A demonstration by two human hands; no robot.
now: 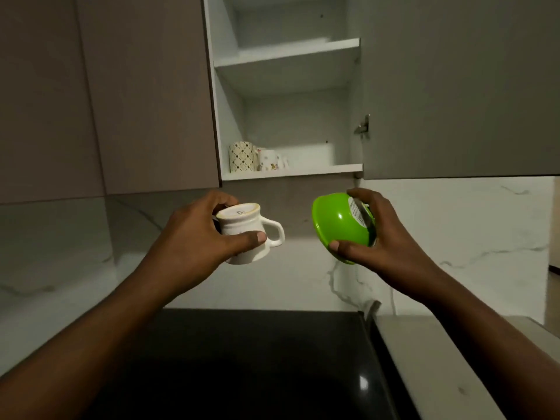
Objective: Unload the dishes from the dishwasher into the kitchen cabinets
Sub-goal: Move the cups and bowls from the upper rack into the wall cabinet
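Item one, white mug (pixel 247 234): I had it in my left hand (pixel 200 237), tipped bottom-up below the open cabinet (pixel 288 174), thumb pressed on the body near the handle and fingers wrapped behind; I judged it stiff glazed ceramic, fairly heavy, chippable and slick, best taken round the body or by the handle. Item two, green bowl (pixel 339 225): my right hand (pixel 381 237) pinched it rim to base, thumb on the lower rim and fingers over the labelled underside; I judged it light, rigid plastic, hardly breakable but smooth. Two patterned mugs (pixel 241 156) stood at the left of the bottom shelf, with bare room beside them.
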